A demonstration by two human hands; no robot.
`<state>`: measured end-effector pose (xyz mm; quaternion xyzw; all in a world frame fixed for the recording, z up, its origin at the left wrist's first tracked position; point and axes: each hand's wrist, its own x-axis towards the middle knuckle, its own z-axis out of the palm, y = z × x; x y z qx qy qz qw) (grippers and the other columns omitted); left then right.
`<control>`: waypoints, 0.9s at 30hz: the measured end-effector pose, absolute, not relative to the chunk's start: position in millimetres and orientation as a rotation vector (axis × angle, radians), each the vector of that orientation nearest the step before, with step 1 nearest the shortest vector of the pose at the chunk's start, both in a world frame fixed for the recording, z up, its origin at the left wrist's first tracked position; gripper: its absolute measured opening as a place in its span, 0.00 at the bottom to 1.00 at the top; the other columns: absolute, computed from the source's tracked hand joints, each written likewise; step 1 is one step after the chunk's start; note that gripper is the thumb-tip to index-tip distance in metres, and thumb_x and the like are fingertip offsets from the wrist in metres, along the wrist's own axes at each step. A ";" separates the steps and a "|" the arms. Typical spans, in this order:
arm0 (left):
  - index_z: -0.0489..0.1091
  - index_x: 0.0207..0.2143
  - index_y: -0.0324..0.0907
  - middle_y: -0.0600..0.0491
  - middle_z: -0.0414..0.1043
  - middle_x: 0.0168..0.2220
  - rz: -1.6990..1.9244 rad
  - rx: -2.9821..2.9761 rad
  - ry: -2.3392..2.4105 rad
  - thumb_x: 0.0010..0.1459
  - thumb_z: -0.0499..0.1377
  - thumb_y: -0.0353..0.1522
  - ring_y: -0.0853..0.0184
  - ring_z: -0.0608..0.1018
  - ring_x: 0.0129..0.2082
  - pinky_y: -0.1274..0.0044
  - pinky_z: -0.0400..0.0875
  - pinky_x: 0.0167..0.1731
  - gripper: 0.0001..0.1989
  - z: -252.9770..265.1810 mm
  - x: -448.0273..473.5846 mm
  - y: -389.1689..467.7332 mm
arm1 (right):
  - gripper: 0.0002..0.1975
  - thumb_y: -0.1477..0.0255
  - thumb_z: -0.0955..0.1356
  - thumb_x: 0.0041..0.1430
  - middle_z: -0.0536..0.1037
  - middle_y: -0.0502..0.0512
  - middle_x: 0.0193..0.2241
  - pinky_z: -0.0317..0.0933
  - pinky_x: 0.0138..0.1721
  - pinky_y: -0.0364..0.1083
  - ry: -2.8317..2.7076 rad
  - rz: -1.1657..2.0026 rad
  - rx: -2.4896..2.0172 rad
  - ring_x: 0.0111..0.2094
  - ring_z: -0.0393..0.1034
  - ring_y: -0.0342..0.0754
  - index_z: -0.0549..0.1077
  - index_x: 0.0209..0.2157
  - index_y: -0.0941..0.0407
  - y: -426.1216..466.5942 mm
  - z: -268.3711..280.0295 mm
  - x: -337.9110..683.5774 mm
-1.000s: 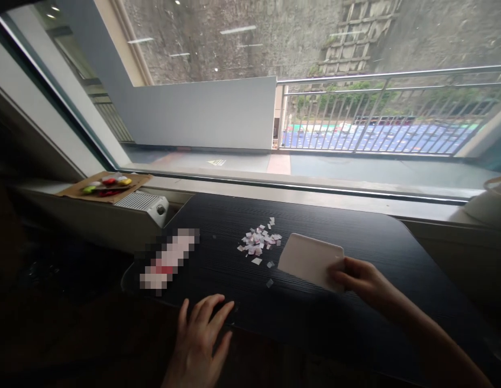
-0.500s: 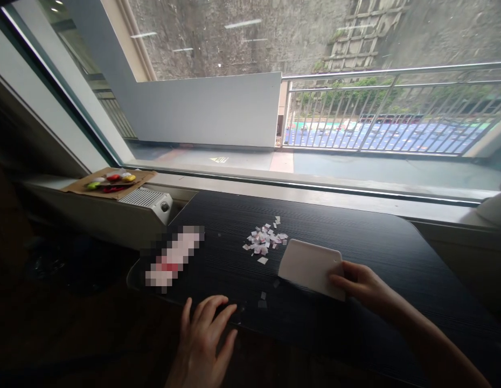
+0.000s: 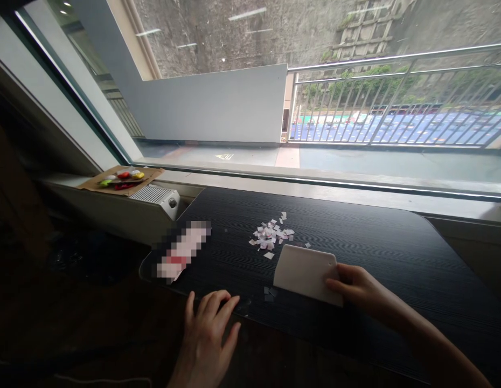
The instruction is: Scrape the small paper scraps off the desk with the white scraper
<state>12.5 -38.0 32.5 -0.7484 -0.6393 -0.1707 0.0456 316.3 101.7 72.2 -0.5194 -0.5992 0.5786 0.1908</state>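
My right hand [image 3: 357,286] grips the right end of a flat, whitish scraper [image 3: 301,272] with rounded corners and a small hole, tilted low over the black table. By the scraper's left edge lie a few thin, greyish see-through pieces [image 3: 269,294]. Beyond it is a loose heap of small white and pinkish paper scraps [image 3: 269,235], with one scrap [image 3: 307,245] apart behind the scraper. My left hand [image 3: 208,331] is at the table's near edge, empty, its fingers spread and slightly curled.
The black table [image 3: 347,226] stands against the window sill. A pixelated pink and red strip [image 3: 188,248] lies at its left end. On the ledge beyond are cardboard [image 3: 92,185] with colourful items [image 3: 123,180] and a white radiator [image 3: 157,198].
The scraper has moved left and nearer to me in my right hand, and the greyish pieces now lie closer together. A scrap behind the scraper has come into view. My left hand is nearly still.
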 end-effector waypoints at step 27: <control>0.66 0.51 0.49 0.50 0.71 0.46 -0.528 -2.314 -1.989 0.55 0.53 0.26 0.57 0.75 0.46 0.46 0.59 0.51 0.21 35.0 15.9 -38.8 | 0.17 0.62 0.71 0.48 0.81 0.56 0.30 0.64 0.31 0.46 -1.711 1.828 -1.362 0.32 0.73 0.53 0.78 0.34 0.61 88.3 83.4 318.2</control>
